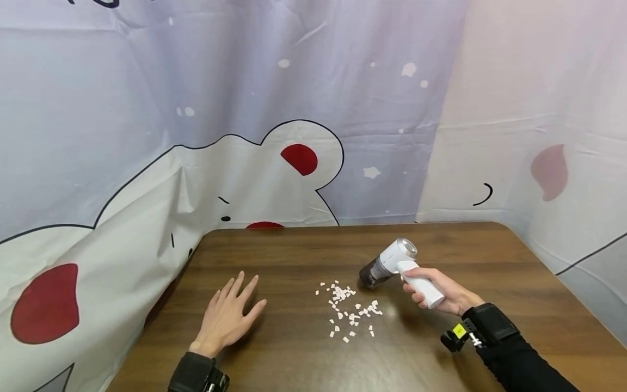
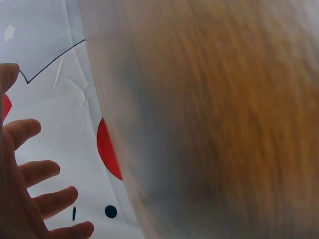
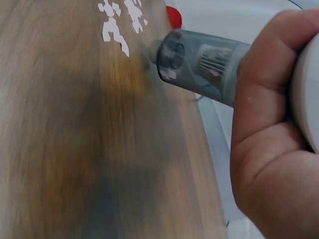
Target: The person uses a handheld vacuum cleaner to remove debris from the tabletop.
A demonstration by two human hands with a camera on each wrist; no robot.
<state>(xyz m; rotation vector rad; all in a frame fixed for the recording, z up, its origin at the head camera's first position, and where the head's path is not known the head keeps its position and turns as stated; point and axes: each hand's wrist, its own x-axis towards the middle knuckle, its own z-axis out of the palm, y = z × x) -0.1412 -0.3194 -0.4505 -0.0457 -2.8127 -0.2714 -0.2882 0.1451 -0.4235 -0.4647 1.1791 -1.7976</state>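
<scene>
Inside the canister (image 3: pixel 193 64), ribbed filter (image 3: pixel 213 63)

Brown wood-grain tbl (image 1: pixel 294 253), flat top, rounded far corners, grain running L–R, pale sheen twd near side. On it, approx. mid: lots of sm. white scraps (image 1: pixel 341 294), mostly squarish, lying loose. Dense bunch at far side of the scatter, 2nd bunch nearer & to the R, strays btwn & twd near side, all well apart from tbl's far edge.
</scene>
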